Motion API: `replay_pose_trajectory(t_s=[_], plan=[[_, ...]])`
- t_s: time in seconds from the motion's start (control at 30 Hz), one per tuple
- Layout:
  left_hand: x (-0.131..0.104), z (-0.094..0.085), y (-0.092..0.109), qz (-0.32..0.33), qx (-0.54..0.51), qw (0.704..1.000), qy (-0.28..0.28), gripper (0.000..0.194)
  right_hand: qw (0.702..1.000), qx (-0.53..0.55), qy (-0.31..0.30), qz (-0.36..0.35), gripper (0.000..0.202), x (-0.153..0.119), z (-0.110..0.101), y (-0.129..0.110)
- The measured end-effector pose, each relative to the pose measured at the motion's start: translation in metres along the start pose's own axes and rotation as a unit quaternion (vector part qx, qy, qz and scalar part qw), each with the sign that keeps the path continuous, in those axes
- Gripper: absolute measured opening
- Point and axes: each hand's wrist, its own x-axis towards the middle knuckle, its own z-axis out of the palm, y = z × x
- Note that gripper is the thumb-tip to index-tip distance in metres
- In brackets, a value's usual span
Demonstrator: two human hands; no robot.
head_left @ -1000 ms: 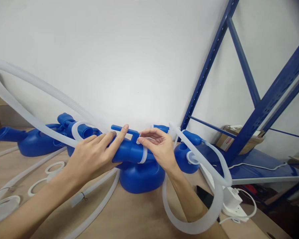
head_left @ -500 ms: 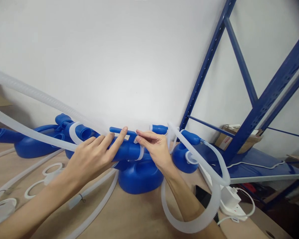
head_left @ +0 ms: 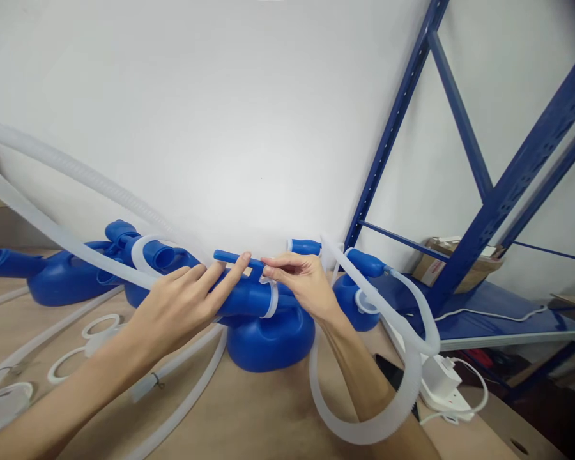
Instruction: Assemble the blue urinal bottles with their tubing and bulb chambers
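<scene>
My left hand is wrapped over a blue plastic tube-shaped neck piece, its index finger reaching along a flat blue bar on top. My right hand pinches a small translucent tab at the far end of that bar. A white ring encircles the neck piece just below the pinching fingers; what exactly lies between them is partly hidden. Under both hands a rounded blue plastic bottle stands on the wooden table.
More blue bottles stand at the left, and another blue bottle at the right. Translucent corrugated hoses loop around my right forearm and across the left. White rings, a black phone, a power strip and a blue metal rack are nearby.
The neck piece and its bar have tilted and shifted slightly to the right and down. My fingers keep their places on it; the left hoses have swayed a little.
</scene>
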Motion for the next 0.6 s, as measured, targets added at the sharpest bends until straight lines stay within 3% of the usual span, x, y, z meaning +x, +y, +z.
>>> replay_pose_trajectory(t_s=[0.23, 0.6], plan=[[0.0005, -0.0010, -0.0011, -0.008, -0.020, 1.000, 0.016, 0.074, 0.999, 0.021, 0.033, 0.019, 0.035, -0.0018, 0.0069, 0.0011], [0.0011, -0.0016, -0.0057, 0.007, -0.012, 1.000, 0.004, 0.068, 0.998, 0.027, 0.021, 0.045, 0.030, 0.0003, 0.0030, 0.0010]])
